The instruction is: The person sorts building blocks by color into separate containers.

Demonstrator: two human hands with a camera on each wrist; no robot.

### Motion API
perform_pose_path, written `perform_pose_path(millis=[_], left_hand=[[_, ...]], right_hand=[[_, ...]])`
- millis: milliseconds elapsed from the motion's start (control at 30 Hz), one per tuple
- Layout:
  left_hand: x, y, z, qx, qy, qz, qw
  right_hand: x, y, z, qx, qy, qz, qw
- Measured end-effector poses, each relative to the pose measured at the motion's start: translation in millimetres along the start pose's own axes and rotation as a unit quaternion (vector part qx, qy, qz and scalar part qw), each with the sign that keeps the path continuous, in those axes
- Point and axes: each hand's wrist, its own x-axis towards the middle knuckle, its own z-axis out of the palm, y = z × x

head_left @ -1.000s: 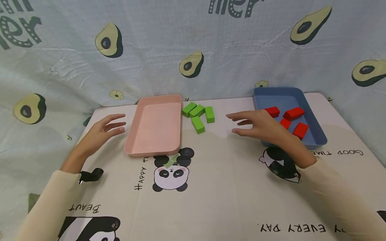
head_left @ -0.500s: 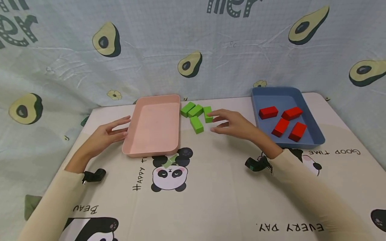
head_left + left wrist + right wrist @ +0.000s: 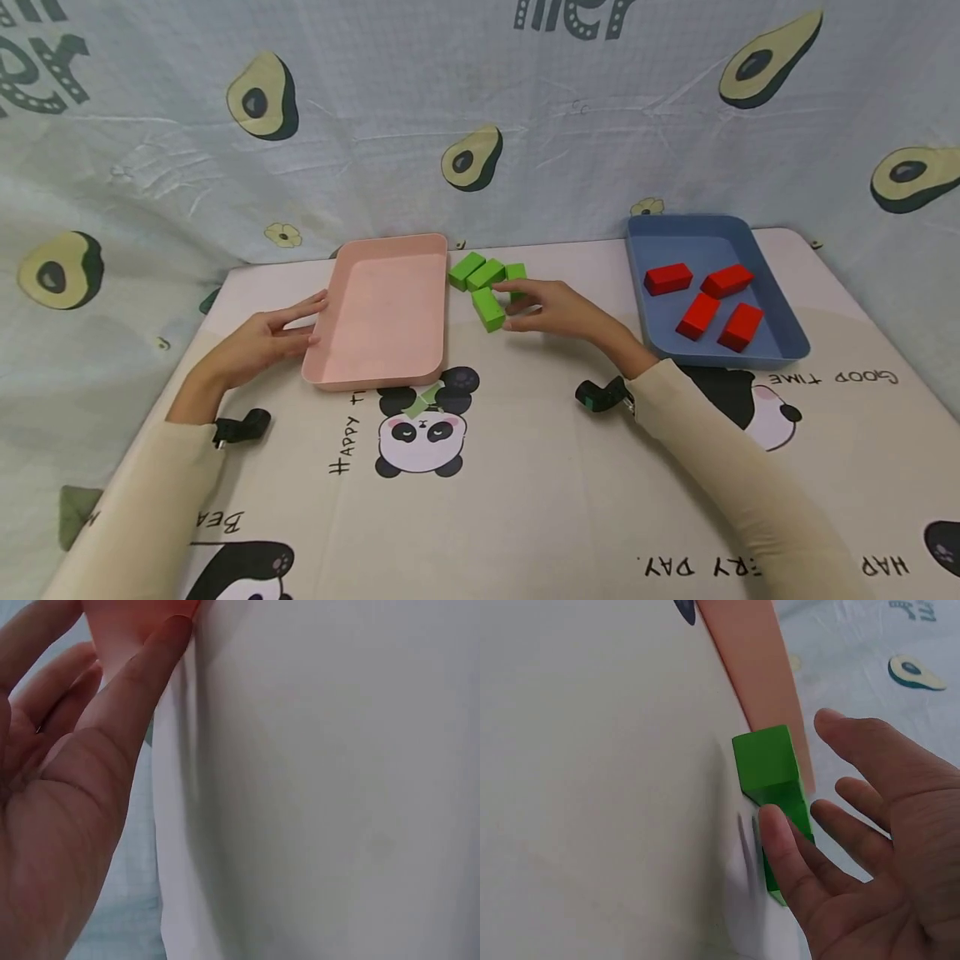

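Four green blocks [image 3: 489, 310] lie bunched near the middle of the surface [image 3: 540, 483]'s far edge, just right of a pink tray [image 3: 386, 312] that sits toward the far-left corner. Toward the far-right corner stands a blue tray [image 3: 693, 237] holding four red blocks [image 3: 698, 317]. The pale surface is printed with pandas [image 3: 422, 446] and lettering, and beyond its far edge hangs a light cloth [image 3: 360, 125] patterned with avocados.

Over by the left edge, the person's left hand [image 3: 258, 346] has its fingers extended and slightly apart, the tips touching the pink tray's left rim. The right hand [image 3: 558, 308] has its fingers parted with a clear gap, at the right side of the green block closest to the near edge; from here I can't tell whether a fingertip touches it.

Both forearms, in cream sleeves [image 3: 735, 467], come in over the near edge, the left one from the near-left corner. The right hand reaches leftward, palm turned inward, above the surface's middle. A small black device [image 3: 602, 396] sits under each wrist.
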Motion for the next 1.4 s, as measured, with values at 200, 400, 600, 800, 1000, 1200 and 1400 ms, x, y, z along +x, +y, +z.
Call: perform_pose_path(millis=[200,400,600,800,1000,1200,1400], left_hand=[[3.1,0.5,-3.2,-0.016,-0.013,0.003,0.9998],[-0.1,-1.6,-2.5,-0.035,0.004,-0.012,0.9993],[0.1,-3.9,-0.4,-0.063,-0.006,0.011,0.9979],[3.8,-6.3,0.5,-0.095,-0.019,0.024,0.995],[4.9,-9.2,-0.5,-0.139,-0.041,0.013,0.9893],[4.7,-13.1,0.2,-0.161,-0.036,0.015,0.9862],[4.6,-15.9,-0.9,-0.176,-0.039,0.024,0.9833]], right_hand=[[11.2,1.6,4.0,-0.013,-0.015,0.0,0.9998],[22.2,-2.2,10.4,-0.037,-0.023,-0.005,0.999],[26.1,-3.4,15.6,-0.035,-0.013,-0.008,0.9993],[24.6,-2.7,15.1,-0.033,-0.029,-0.005,0.999],[19.3,-1.3,13.4,-0.018,-0.07,-0.009,0.9973],[15.0,0.6,11.5,-0.005,-0.072,-0.024,0.9971],[13.8,-2.3,11.4,0.01,-0.069,-0.053,0.9962]])
